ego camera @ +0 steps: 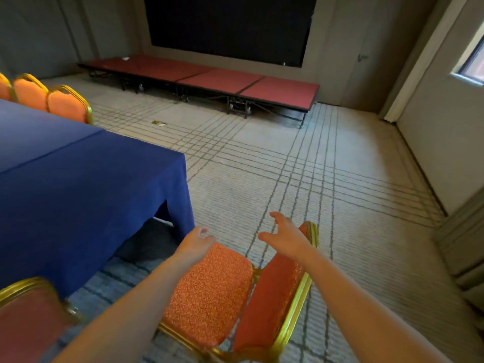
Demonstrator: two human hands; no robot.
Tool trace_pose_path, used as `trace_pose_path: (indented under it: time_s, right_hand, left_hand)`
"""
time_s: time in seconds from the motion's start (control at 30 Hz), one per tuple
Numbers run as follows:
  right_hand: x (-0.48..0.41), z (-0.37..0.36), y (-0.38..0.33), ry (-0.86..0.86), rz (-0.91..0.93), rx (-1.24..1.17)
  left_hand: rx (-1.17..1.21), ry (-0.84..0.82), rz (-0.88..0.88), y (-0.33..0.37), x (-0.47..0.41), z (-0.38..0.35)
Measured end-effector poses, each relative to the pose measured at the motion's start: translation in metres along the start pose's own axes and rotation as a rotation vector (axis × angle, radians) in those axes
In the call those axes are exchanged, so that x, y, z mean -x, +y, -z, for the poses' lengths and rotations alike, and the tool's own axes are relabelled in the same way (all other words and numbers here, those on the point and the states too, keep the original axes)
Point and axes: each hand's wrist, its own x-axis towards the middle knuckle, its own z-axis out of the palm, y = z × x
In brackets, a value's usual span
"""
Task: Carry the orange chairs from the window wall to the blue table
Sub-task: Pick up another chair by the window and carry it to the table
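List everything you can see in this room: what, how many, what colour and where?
Blue table: one, blue cloth, left.
Near chair: one, orange with gold frame, by the table's corner, below the hands.
Second chair: one, orange-red with gold frame, bottom left.
Far chairs: three backs, orange, beyond the table.
Stage platform: one, red top, along the far wall.
Dark panel: one, black, on the far wall.
Carpet: grey, lined grid.
Window: one, right edge.
Left-hand grip: open, over the seat's far edge.
Right-hand grip: open, fingers spread, over the backrest's far end.
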Motion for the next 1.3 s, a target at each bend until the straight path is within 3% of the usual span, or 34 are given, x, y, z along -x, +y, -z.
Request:
trace_pose_path:
  time_s: [0.2, 0.57, 0.63, 1.0, 1.3]
  right_hand:
    - [-0.01, 0.021, 0.035, -0.087, 0.083, 0.088]
    - [-0.068, 0.055, 0.09, -0.417, 0.283, 0.233]
    - [-0.079, 0.053, 0.096, -0.466, 0.297, 0.262]
    - [-0.147, 0.014, 0.105, -0.726, 0.192, 0.42]
    - [-0.193, -0.009, 0.107, -0.836, 0.258, 0.57]
  left_hand:
    - [-0.039, 0.127, 0.072, -0.003, 0.006, -0.036]
    - [-0.043, 0.441, 0.222, 0.041, 0.045, -0.129]
    - [0.053, 0.481, 0.27, 0.035, 0.046, -0.14]
    - [0.266, 0.501, 0.548, -0.028, 0.011, -0.164]
    - [0.312, 0.429, 0.739, -0.041, -0.003, -0.196]
